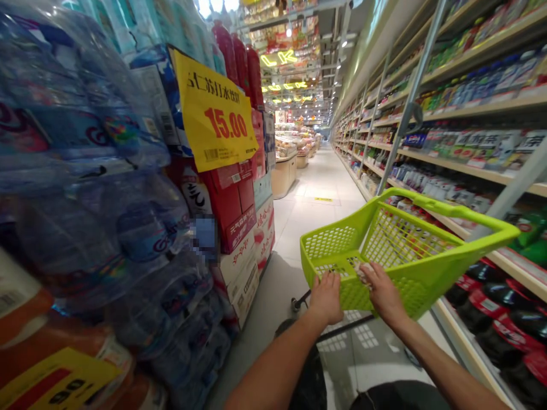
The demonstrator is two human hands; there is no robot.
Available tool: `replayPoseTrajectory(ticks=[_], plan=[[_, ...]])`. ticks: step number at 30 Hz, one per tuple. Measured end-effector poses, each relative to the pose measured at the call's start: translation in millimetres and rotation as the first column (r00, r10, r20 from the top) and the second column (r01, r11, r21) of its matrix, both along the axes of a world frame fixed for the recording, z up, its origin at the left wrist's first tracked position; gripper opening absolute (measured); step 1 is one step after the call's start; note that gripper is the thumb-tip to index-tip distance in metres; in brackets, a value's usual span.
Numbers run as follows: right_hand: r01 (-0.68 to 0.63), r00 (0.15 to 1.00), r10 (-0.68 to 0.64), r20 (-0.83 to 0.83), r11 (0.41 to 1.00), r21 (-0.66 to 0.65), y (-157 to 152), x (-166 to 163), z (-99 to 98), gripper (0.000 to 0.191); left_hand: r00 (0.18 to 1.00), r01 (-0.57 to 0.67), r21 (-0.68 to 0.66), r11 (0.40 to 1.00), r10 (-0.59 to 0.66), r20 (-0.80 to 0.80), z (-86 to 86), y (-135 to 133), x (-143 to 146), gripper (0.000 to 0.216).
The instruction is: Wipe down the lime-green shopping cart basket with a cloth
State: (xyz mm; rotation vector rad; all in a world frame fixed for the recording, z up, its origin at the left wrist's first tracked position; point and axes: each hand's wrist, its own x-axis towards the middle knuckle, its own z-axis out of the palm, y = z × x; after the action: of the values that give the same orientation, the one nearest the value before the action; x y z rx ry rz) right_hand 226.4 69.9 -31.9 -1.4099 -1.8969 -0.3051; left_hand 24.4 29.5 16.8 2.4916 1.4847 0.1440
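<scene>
A lime-green plastic shopping cart point(421, 279) with perforated sides stands in front of me, turned sideways in the aisle. My left hand point(327, 297) has its fingers curled over the cart's near rim, the thumb side facing inward. Beside it, my right hand point(384, 291) is closed on a crumpled whitish cloth point(364, 272) at the same rim; whether it is fabric or paper I cannot tell. The cloth lies against the rim, partly hidden by the fingers. Through the basket's openings the pale floor shows.
On the left, shrink-wrapped water bottles point(141, 228) and red drink cartons point(231, 208) are stacked high, with a yellow price sign point(217, 111) sticking out. Long drink shelves point(461, 154) line the right, close to the cart. A tiled aisle point(316, 176) runs ahead past produce stands point(285, 173).
</scene>
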Motion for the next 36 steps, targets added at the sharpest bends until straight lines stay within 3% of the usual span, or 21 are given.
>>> replayPoseTrajectory(ticks=[3,6,9,13,16,20,23,27,30,33,36], plan=[[0.011,0.999,-0.011,-0.049,1.000,-0.009,-14,3,-1.0,0.048,1.000,0.004,-0.008,1.000,-0.004,-0.007,3.6,-15,13,0.081],[0.002,0.998,-0.005,-0.064,0.999,-0.047,-22,15,2.4,0.045,0.995,0.098,0.008,0.995,-0.098,-0.007,8.3,-18,13,0.078],[-0.003,0.998,-0.001,-0.067,0.998,-0.060,-25,30,6.6,0.044,0.987,0.155,0.046,0.987,-0.152,-0.054,12.4,-3,-4,0.066],[-0.014,0.999,0.011,-0.047,0.997,-0.069,-24,38,10.3,0.048,0.989,0.116,0.175,0.978,-0.097,-0.111,13.9,24,-28,0.035],[0.009,1.000,-0.011,-0.023,0.997,-0.080,-18,38,13.7,0.050,0.976,0.181,0.241,0.954,-0.144,-0.163,12.8,32,-28,0.033],[0.050,0.998,-0.052,-0.020,0.994,-0.098,-18,39,16.6,0.052,0.970,0.217,0.235,0.947,-0.181,-0.165,10.8,27,-18,0.037],[0.049,0.998,-0.052,-0.031,0.995,-0.090,-34,27,11.2,0.055,0.972,0.220,0.230,0.948,-0.194,-0.129,6.5,17,-12,0.039],[0.025,0.996,-0.025,-0.081,1.000,0.003,-77,-9,-7.4,0.045,0.977,0.210,0.215,0.954,-0.196,-0.085,-2.1,-2,1,0.043],[0.027,0.996,-0.027,-0.080,1.000,0.000,-107,-32,-17.1,0.042,0.985,0.173,0.216,0.961,-0.166,-0.053,-6.3,-17,16,0.044],[0.074,0.995,-0.078,-0.058,0.995,-0.073,-121,-30,-15.4,0.043,0.983,0.184,0.225,0.957,-0.183,-0.026,-6.1,-25,19,0.036],[0.144,0.986,-0.155,-0.067,0.980,-0.139,-121,-13,-9.0,0.043,0.992,0.115,0.216,0.970,-0.123,0.022,-4.3,-21,3,0.041]])
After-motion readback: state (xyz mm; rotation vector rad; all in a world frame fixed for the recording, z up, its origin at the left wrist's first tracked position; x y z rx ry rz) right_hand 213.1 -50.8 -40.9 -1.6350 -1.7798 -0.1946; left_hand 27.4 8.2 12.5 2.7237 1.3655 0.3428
